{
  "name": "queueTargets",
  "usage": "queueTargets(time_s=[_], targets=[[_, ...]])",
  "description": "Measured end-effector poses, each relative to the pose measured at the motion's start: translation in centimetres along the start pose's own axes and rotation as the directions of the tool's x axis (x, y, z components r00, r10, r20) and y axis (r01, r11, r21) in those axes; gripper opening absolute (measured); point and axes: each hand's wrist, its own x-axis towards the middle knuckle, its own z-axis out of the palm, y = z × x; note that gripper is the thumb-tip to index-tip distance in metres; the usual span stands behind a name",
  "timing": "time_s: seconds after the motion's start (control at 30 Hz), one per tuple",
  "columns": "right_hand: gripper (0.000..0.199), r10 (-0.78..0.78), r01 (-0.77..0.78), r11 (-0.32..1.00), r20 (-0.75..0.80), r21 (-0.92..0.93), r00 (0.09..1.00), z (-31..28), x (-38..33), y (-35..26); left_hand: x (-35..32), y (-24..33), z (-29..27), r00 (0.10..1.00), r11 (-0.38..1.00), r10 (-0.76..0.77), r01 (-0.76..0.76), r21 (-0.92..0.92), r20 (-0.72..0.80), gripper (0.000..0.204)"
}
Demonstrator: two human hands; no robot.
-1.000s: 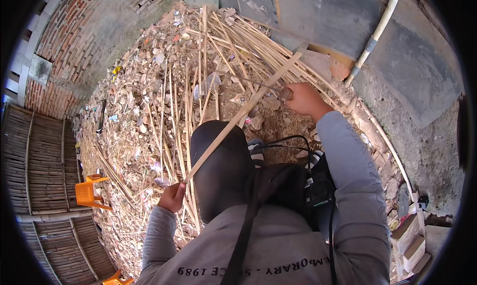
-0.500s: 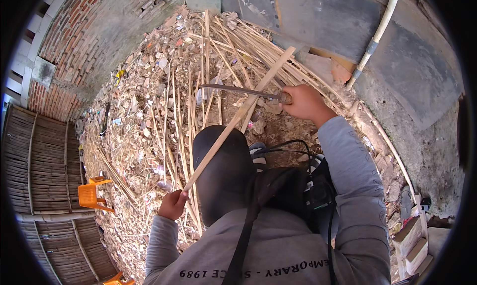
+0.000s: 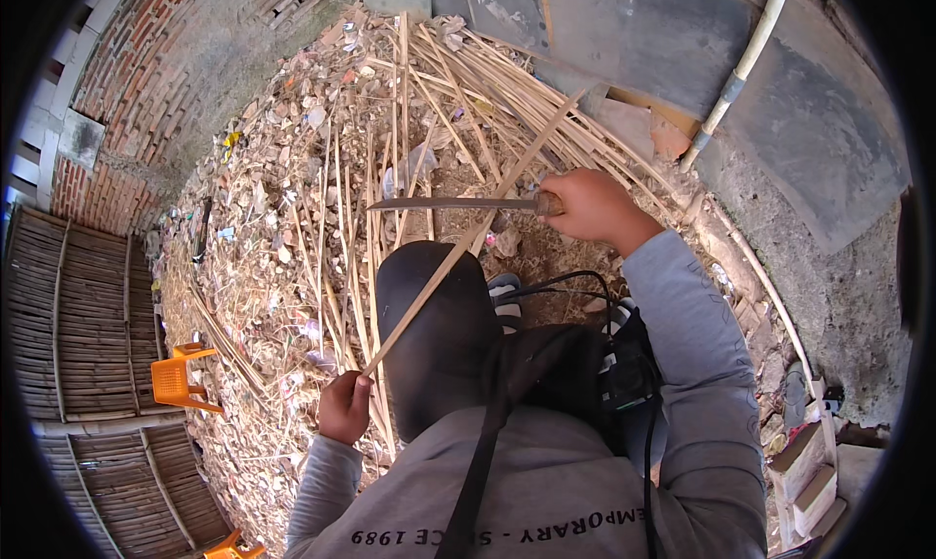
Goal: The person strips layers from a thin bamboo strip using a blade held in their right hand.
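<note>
My left hand point(image 3: 345, 409) is closed around the near end of a long bamboo strip point(image 3: 436, 281). The strip slants up and away to the right, across the dark knee, with its narrow edge toward me. In my right hand point(image 3: 591, 209) is the wooden handle of a machete point(image 3: 448, 204), fingers wrapped round it. Its long dark blade points left, level, and crosses the strip at about the strip's middle. Whether the blade touches the strip I cannot tell. Several more bamboo strips point(image 3: 336, 237) lie on the ground beyond and left of the knee.
A pile of long bamboo strips point(image 3: 507, 86) lies along the far wall. Wood chips and litter point(image 3: 258, 237) cover the ground. An orange plastic chair point(image 3: 175, 381) stands at left by a bamboo screen point(image 3: 88, 315). A pale pipe point(image 3: 738, 77) rises at right. A black bag point(image 3: 624, 379) hangs at my right side.
The machete has swung lower and nearer along the strip, its blade now level. The bamboo strip has turned from its broad face to its narrow edge, and my left hand has rolled with it.
</note>
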Motion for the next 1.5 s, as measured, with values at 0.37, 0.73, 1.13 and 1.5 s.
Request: queueTargets(time_s=[0.37, 0.73, 1.13, 1.5], targets=[[0.016, 0.042, -0.032, 0.996, -0.122, 0.081, 0.992, 0.4, -0.1, 0.4, 1.1, -0.4, 0.3, 0.985, 0.994, -0.073, 0.060, 0.091, 0.153, 0.056], [0.022, 0.200, -0.181, 0.974, -0.147, 0.132, 0.969, 0.5, 0.5, 1.2, 2.3, -0.7, -0.3, 0.973, 0.993, -0.095, 0.080, 0.082, 0.208, 0.059], [0.027, 0.175, -0.175, 0.985, -0.001, -0.003, 0.985, 0.7, 0.6, -1.4, 2.7, 0.8, -0.1, 0.993, 0.979, 0.085, -0.100, 0.180, 0.086, 0.041], [0.028, 0.161, -0.161, 0.987, 0.008, 0.017, 0.987, 1.5, 0.7, -0.6, 3.2, 0.0, -0.1, 0.991, 0.974, 0.078, -0.099, 0.204, 0.108, 0.045]])
